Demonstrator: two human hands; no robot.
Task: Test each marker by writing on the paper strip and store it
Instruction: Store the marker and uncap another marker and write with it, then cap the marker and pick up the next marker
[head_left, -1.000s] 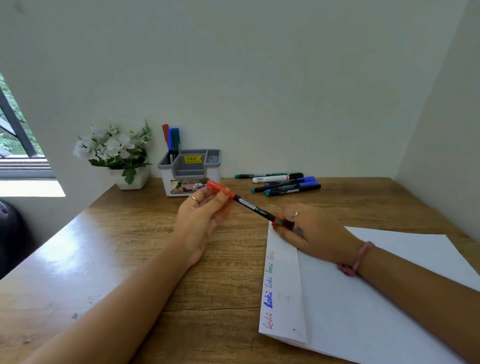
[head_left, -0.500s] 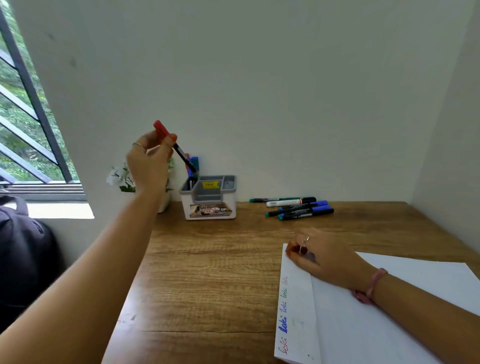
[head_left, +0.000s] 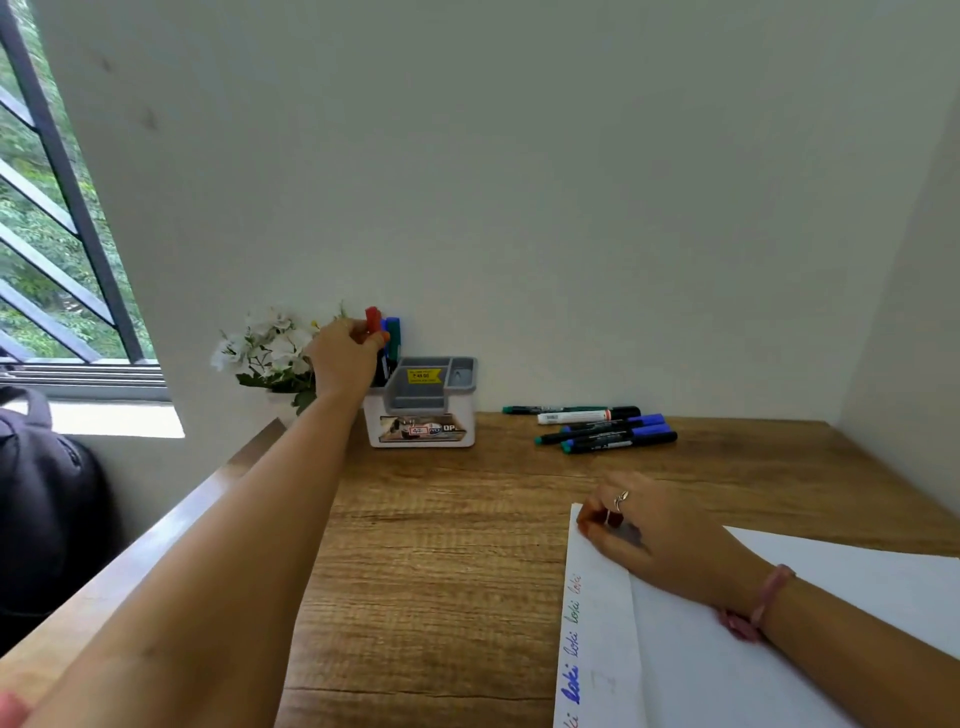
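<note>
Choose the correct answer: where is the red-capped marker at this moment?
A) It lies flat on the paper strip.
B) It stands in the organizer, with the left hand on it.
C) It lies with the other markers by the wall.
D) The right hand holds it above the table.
B: the left hand holds the red-capped marker upright in the organizer, beside the blue and green ones.

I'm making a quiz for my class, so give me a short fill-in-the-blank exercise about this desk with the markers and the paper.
1. The left hand holds a marker with a ____ cap at the grey and white plastic organiser.
2. The right hand rests on the folded white ____ strip.
3. The loose markers lie on the wooden desk to the ____ of the organiser.

Missing words: red; paper; right
</note>
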